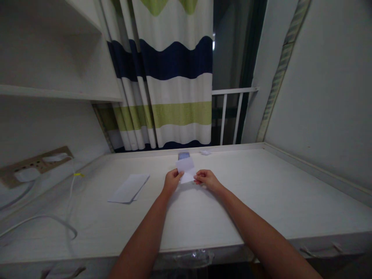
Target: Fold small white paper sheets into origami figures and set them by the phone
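So the small paper (187, 169) is up in front of the curtain's (183, 62) right half, held from both sides, probably to keep it flat and steady. Left hand (171, 181) has it clamped, thumb on top and fingers apparently tucked behind; right hand (208, 180) pinches the lower right corner, fingertips together. Loose sheets (130, 188) sit in front of the curtain's left part, I'd guess to leave the arms room on the desk (261, 190).
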